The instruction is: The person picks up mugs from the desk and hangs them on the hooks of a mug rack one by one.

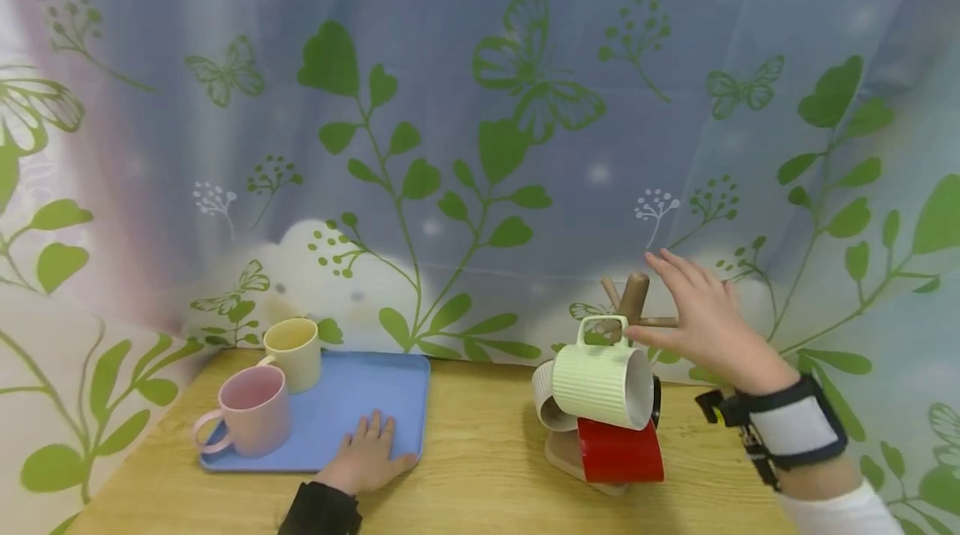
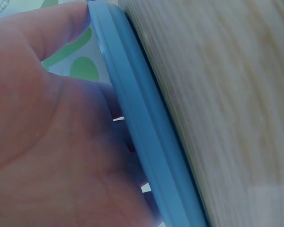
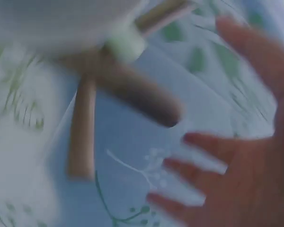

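My left hand point(image 1: 367, 453) lies with spread fingers on the front right part of a blue tray point(image 1: 375, 402); the left wrist view shows the palm beside the tray's rim point(image 2: 137, 113). A pink mug point(image 1: 255, 412) and a yellow mug point(image 1: 293, 354) stand on the tray's left side. To the right is a wooden mug tree point(image 1: 634, 295). A pale green ribbed mug point(image 1: 592, 385) hangs on it, handle upward. My right hand point(image 1: 708, 322), fingers extended and holding nothing, is just right of the tree's top; blurred wooden pegs point(image 3: 83, 132) show beside its fingers in the right wrist view.
Below the green mug hangs a red mug point(image 1: 621, 450); a whitish mug point(image 1: 547, 397) is behind it at left, and a sliver of a black mug point(image 1: 657, 400) shows at right. A leaf-printed curtain point(image 1: 450, 143) hangs behind the wooden table point(image 1: 480, 452).
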A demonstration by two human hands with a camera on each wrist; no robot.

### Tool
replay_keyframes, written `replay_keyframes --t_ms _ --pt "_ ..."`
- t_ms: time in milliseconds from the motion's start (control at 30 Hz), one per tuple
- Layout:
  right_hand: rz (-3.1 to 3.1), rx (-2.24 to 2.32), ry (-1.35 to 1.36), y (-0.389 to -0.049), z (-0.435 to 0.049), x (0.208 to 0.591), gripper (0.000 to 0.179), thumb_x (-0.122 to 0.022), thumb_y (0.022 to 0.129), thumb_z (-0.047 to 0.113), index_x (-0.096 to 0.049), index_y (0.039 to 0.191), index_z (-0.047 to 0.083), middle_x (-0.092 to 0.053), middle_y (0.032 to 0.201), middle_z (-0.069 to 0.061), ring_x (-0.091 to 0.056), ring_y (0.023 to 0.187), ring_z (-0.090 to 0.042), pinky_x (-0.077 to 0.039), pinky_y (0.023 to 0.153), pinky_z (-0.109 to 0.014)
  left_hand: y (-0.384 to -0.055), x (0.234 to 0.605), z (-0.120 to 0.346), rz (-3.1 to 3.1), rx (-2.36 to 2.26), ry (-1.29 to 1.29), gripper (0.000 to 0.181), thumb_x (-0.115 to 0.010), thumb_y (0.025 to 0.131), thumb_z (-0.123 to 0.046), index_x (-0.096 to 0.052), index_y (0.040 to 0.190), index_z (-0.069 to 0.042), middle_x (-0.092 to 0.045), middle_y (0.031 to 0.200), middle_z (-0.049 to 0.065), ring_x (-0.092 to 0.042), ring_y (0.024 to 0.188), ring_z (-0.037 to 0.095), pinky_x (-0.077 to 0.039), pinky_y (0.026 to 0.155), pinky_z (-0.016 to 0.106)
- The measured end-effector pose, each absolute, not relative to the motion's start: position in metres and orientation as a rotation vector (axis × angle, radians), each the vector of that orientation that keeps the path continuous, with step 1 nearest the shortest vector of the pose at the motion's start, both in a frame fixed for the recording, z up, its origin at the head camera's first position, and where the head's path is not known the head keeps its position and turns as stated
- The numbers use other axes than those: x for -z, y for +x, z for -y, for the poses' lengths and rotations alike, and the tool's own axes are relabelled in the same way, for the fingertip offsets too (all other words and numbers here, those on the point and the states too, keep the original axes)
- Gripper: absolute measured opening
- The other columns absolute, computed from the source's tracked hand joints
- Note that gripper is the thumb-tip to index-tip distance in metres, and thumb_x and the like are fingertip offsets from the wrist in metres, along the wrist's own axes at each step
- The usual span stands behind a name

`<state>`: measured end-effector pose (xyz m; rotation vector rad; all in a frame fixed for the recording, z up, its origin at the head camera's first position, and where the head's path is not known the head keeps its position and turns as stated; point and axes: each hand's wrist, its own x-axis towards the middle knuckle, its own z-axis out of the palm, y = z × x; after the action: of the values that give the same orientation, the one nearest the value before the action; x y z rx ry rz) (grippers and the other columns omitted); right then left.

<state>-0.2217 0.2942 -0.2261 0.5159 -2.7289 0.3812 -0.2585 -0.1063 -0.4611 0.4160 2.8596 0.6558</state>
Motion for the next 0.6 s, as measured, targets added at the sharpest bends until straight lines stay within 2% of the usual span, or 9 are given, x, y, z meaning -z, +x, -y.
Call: replay_keyframes --t_ms 67,133,167,233,300,333,433,533,600 --pt "2.799 -0.236 0.667 -0.236 -0.297 0.213 0.1 -0.074 0.075 0.044 -0.021 0.15 0.004 -0.027 0.151 -0.027 -0.024 0.132 -0.049 -0.024 0.1 -0.074 -0.258 0.459 0.106 -2.874 -0.653 0.423 0.083 -0.052 0.09 -0.05 -0.034 0.138 0.015 -0.02 0.146 0.042 -0.014 0.132 0.057 -0.015 0.106 0.072" --pt "2.847 -0.149 0.836 -0.249 -0.299 0.204 0.096 -0.078 0.074 0.035 -0.025 0.149 0.005 -0.05 0.137 -0.019 -0.038 0.128 -0.041 -0.036 0.099 -0.066 -0.257 0.457 0.105 -2.883 -0.653 0.425 0.082 -0.053 0.09 -0.048 -0.035 0.138 0.015 -0.021 0.146 0.042 -0.015 0.132 0.057 -0.015 0.106 0.072" --pt "2.866 -0.11 0.905 -0.253 -0.299 0.201 0.093 -0.078 0.074 0.034 -0.029 0.147 0.005 -0.057 0.129 -0.015 -0.045 0.124 -0.037 -0.042 0.096 -0.061 -0.257 0.456 0.105 -2.885 -0.653 0.424 0.081 -0.054 0.09 -0.048 -0.035 0.138 0.015 -0.021 0.146 0.042 -0.015 0.132 0.057 -0.015 0.106 0.072" --pt "2.895 0.003 0.979 -0.26 -0.296 0.198 0.082 -0.077 0.074 0.036 -0.04 0.142 0.006 -0.064 0.112 -0.006 -0.058 0.108 -0.025 -0.05 0.09 -0.052 -0.257 0.454 0.106 -2.887 -0.654 0.426 0.081 -0.054 0.09 -0.047 -0.034 0.138 0.016 -0.021 0.146 0.042 -0.014 0.132 0.057 -0.014 0.106 0.072" --pt "2.886 0.145 1.032 -0.267 -0.289 0.196 0.076 -0.075 0.073 0.046 -0.051 0.134 0.008 -0.064 0.1 0.0 -0.062 0.09 -0.014 -0.053 0.083 -0.045 -0.257 0.453 0.107 -2.889 -0.649 0.421 0.081 -0.054 0.09 -0.046 -0.034 0.138 0.015 -0.021 0.146 0.042 -0.014 0.132 0.057 -0.014 0.106 0.072" --pt "2.881 0.214 1.046 -0.271 -0.285 0.196 0.075 -0.073 0.072 0.052 -0.054 0.13 0.009 -0.063 0.102 -0.001 -0.06 0.08 -0.01 -0.054 0.077 -0.042 -0.257 0.453 0.108 -2.891 -0.646 0.417 0.081 -0.054 0.09 -0.046 -0.034 0.138 0.015 -0.02 0.146 0.042 -0.014 0.133 0.057 -0.014 0.106 0.072" --pt "2.884 0.34 1.069 -0.281 -0.273 0.197 0.077 -0.069 0.068 0.063 -0.06 0.125 0.013 -0.06 0.103 -0.003 -0.053 0.066 -0.005 -0.052 0.066 -0.034 -0.257 0.454 0.109 -2.9 -0.64 0.411 0.081 -0.054 0.09 -0.047 -0.034 0.138 0.015 -0.02 0.146 0.042 -0.014 0.133 0.056 -0.015 0.106 0.072" --pt "2.863 0.444 1.086 -0.288 -0.266 0.199 0.076 -0.065 0.066 0.07 -0.065 0.118 0.014 -0.065 0.104 -0.005 -0.055 0.064 -0.007 -0.051 0.062 -0.033 -0.256 0.455 0.109 -2.9 -0.648 0.423 0.082 -0.054 0.09 -0.048 -0.035 0.138 0.015 -0.021 0.146 0.042 -0.015 0.132 0.057 -0.015 0.106 0.072" --pt "2.825 0.494 1.115 -0.29 -0.266 0.199 0.068 -0.063 0.066 0.071 -0.071 0.102 0.015 -0.069 0.11 -0.01 -0.058 0.062 -0.009 -0.051 0.058 -0.032 -0.255 0.455 0.108 -2.898 -0.653 0.433 0.082 -0.054 0.089 -0.048 -0.035 0.137 0.015 -0.022 0.146 0.042 -0.015 0.132 0.057 -0.016 0.105 0.072"
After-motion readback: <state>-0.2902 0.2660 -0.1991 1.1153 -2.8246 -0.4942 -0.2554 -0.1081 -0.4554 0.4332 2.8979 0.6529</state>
